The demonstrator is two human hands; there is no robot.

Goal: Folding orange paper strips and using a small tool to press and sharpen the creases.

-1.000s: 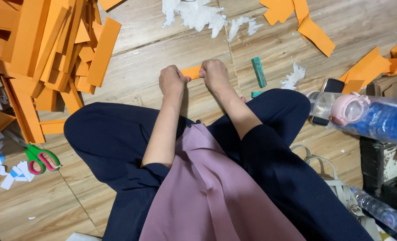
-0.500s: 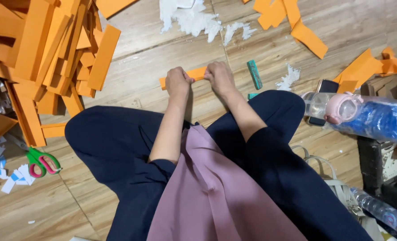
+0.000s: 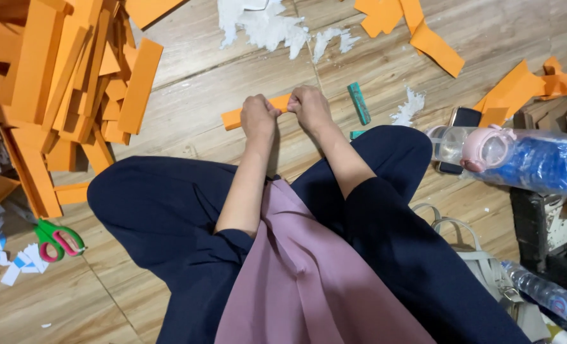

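An orange paper strip (image 3: 233,118) lies across the wooden floor in front of my crossed legs. My left hand (image 3: 258,118) grips it near its middle, fingers curled over it. My right hand (image 3: 309,106) pinches the strip's right end. Both hands sit close together, knuckles up, with most of the strip hidden under them and only its left end sticking out.
A big heap of orange strips (image 3: 54,83) fills the left. Green-and-pink scissors (image 3: 57,239) lie at lower left. A teal glue stick (image 3: 359,102), white paper scraps (image 3: 264,25), a phone (image 3: 461,124), a pink-capped bottle (image 3: 512,156) and more orange pieces (image 3: 433,41) lie around.
The view has shifted slightly; my hands stay on the strip and have drawn a little closer together, with more of the strip's left end showing.
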